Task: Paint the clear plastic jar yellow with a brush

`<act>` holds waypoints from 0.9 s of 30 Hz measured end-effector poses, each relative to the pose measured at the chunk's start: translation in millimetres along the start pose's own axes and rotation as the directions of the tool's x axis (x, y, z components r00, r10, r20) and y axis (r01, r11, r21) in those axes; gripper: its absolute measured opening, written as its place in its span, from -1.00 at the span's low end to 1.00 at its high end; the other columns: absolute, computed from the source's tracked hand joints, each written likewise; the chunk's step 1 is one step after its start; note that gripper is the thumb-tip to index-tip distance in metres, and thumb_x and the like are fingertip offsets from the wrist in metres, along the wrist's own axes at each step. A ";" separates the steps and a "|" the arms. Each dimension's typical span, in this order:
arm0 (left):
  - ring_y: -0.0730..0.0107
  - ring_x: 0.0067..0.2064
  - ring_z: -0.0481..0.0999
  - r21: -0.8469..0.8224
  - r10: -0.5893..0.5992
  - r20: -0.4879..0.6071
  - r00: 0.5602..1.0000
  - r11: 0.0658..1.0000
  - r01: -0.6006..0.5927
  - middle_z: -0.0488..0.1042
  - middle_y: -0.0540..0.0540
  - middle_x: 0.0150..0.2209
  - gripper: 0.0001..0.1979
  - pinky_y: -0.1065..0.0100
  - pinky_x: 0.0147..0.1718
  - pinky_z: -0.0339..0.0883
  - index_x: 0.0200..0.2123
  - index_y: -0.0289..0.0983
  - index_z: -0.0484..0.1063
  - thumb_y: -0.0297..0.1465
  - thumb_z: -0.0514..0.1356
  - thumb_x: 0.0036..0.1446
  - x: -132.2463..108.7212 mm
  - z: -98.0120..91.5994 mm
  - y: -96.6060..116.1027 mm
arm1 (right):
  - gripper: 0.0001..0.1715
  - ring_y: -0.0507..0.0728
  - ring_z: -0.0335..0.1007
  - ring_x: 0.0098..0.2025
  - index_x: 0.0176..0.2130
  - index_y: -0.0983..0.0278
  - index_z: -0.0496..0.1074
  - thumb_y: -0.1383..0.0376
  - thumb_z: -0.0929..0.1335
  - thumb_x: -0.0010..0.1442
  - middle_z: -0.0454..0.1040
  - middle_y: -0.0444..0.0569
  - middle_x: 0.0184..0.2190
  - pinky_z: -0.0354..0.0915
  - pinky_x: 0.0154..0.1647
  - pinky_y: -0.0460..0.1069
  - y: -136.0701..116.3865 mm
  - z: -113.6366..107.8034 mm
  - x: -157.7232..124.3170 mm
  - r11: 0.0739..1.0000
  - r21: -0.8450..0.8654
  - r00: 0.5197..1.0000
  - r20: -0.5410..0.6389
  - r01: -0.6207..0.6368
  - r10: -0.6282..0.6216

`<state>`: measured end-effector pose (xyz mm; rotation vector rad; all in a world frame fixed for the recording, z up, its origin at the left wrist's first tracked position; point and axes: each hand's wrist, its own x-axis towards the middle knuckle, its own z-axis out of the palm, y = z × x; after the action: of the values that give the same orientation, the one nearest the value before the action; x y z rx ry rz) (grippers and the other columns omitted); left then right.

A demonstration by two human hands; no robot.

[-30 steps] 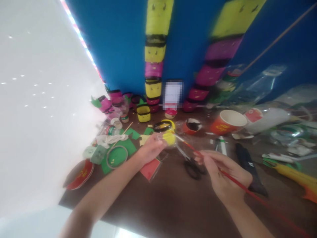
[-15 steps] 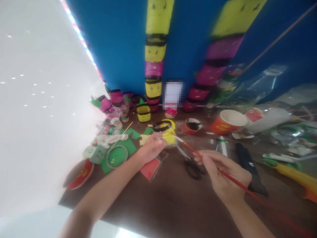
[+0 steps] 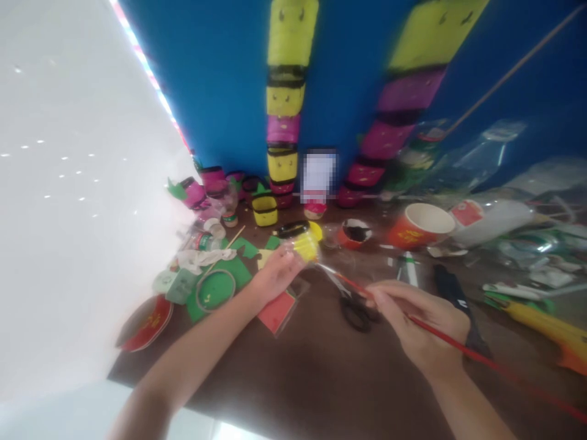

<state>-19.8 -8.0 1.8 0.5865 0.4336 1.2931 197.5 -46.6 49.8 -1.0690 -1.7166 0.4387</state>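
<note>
Left hand [image 3: 276, 273] just tipped the yellow piece [image 3: 306, 245] it's pinching, so the brush [image 3: 353, 285] pinched in the right hand [image 3: 424, 318] faces a new spot. Touching? Too blurry imo.

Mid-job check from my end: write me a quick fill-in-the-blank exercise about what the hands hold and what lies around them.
1. The left hand holds a plastic piece colored partly ____.
2. The right hand holds a paintbrush with a ____ handle.
3. The scissors on the table have ____ handles.
4. The gray ring lies on a ____ sheet.

Missing words: yellow; red; black; green.
</note>
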 end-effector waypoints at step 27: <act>0.20 0.07 0.39 -0.027 -0.104 0.054 0.993 0.994 0.105 0.47 -0.13 -0.08 -0.62 0.16 0.13 0.10 -0.13 -0.27 0.41 -0.35 0.29 -0.08 -0.7 -0.1 0.9 | -0.78 0.03 0.50 -0.48 -0.29 0.19 0.47 0.46 0.35 0.06 0.55 -0.13 -0.46 0.46 -0.38 -0.10 -10.4 11.3 -1.8 0.975 -0.067 0.970 -0.103 0.213 -0.219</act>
<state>-20.7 -8.5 2.3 0.5639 0.3962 1.1801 183.0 -51.5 51.6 -0.9149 -1.7322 0.1918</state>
